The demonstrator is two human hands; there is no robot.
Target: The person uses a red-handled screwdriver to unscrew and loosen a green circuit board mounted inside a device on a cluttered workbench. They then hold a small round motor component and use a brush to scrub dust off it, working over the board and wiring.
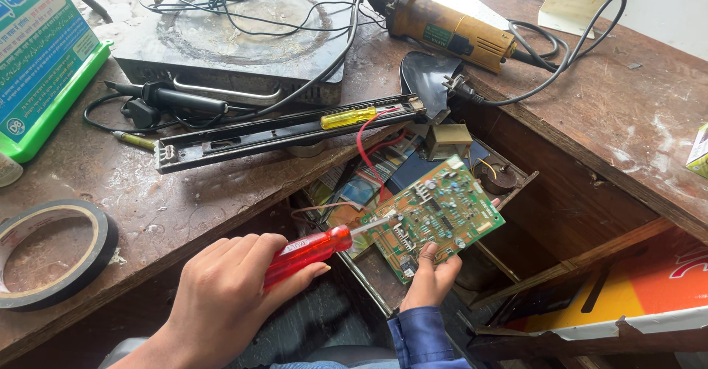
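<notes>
We hold the green circuit board (pixel 435 218) tilted up over the open drawer (pixel 509 266) below the table's front edge, so its component side faces us and the screwdriver tip can reach it. Our right hand (pixel 431 280) pinches the board's lower edge, fingers clenched on it, wrist raised from below. Our left hand (pixel 228 295) wraps the red-handled screwdriver (pixel 310 251), shaft angled rightward onto the board. On the table (pixel 184 199) lie a yellow-handled screwdriver (pixel 350 116), an angle grinder (pixel 450 33) and a tape roll (pixel 51 254).
</notes>
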